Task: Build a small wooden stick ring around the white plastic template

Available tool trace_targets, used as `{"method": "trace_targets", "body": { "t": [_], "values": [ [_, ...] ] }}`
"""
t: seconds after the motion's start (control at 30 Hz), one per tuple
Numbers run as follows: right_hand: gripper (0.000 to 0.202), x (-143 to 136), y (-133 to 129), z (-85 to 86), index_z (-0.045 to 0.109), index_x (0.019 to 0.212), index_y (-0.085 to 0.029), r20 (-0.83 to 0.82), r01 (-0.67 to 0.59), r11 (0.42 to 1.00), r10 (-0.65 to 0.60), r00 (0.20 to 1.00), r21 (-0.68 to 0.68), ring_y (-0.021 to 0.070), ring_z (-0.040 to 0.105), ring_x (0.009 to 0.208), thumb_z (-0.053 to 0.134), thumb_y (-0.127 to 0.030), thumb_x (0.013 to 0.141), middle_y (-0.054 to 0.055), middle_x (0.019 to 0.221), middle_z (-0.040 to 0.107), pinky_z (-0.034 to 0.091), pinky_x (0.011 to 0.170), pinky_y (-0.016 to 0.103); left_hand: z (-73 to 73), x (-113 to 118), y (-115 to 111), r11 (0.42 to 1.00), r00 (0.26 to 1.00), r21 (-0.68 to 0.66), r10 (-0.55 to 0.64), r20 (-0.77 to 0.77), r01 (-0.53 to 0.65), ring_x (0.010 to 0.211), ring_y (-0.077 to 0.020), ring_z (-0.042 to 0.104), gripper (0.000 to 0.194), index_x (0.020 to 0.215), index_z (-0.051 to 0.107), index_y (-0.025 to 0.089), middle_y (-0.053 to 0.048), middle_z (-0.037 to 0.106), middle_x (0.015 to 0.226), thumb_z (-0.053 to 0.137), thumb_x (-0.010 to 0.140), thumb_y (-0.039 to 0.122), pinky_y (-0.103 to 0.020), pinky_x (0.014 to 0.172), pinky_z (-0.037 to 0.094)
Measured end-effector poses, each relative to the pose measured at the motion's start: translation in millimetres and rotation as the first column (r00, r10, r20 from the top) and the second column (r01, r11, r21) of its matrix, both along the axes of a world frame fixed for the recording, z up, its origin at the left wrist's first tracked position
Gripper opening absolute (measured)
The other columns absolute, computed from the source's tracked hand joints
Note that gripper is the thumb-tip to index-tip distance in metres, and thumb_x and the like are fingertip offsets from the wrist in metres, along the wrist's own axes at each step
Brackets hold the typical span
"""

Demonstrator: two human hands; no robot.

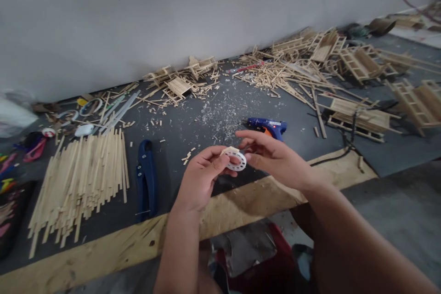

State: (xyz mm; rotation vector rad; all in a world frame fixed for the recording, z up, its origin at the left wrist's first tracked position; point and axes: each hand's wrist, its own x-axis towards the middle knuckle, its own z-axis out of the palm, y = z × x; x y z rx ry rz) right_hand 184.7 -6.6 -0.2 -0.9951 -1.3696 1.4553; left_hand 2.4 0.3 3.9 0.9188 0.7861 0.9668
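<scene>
My left hand (206,170) is closed on a small white ring with a row of dark holes (240,163), thumb pressed to its near face. A pale strip (230,150) lies along the ring's upper edge. My right hand (274,156) is just right of the ring with its fingers apart. Its thumb tip comes up to the ring's right edge; whether it touches I cannot tell. Beyond my right hand a blue glue gun (267,124) with an orange trigger and a small red light lies on the dark tabletop (193,128).
Thin wooden sticks (86,174) are bundled at left, beside blue-handled cutters (146,179). Small stick-built wooden pieces (365,62) and cut sticks (272,76) pile along the wall. Tape rings (90,106) lie at back left. A plywood strip (131,250) edges the table's front.
</scene>
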Motion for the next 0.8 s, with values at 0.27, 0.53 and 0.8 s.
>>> {"method": "trace_targets", "body": {
  "t": [0.27,0.53,0.8],
  "values": [
    [0.022,-10.7,5.8,0.4,0.062,0.103,-0.022,0.101,-0.062,0.997,0.057,0.993,0.045,0.0125,0.057,0.083,0.050,-0.027,0.085,0.001,0.089,0.063,0.044,0.076,0.027,-1.4,2.0,2.6,1.000,0.999,0.019,-0.022,-0.027,0.023,0.069,-0.0118,0.063,0.010,0.085,0.068,0.015,-0.005,0.069,0.078,0.060,0.080,0.018,-0.021,0.061,0.053],
    [0.018,-8.7,7.6,3.1,0.065,0.094,-0.020,0.108,0.023,0.999,-0.028,0.994,0.040,0.0083,0.053,0.069,0.052,-0.026,0.084,-0.002,0.078,0.063,0.041,0.063,0.022,-2.2,3.2,3.3,0.999,1.000,-0.043,0.023,0.005,-0.023,0.065,-0.0117,0.063,0.018,0.095,0.065,0.018,-0.003,0.070,0.076,0.063,0.077,0.018,-0.021,0.058,0.053],
    [0.016,-8.6,8.0,0.4,0.066,0.091,-0.020,0.064,0.000,1.000,-0.002,0.998,0.019,0.0095,0.056,0.070,0.053,-0.026,0.083,-0.002,0.076,0.064,0.041,0.063,0.022,-1.6,9.0,4.6,0.997,0.999,-0.062,0.049,-0.001,-0.049,0.064,-0.0108,0.061,0.013,0.087,0.068,0.015,-0.002,0.067,0.070,0.064,0.076,0.020,-0.021,0.057,0.052]
  ]
}}
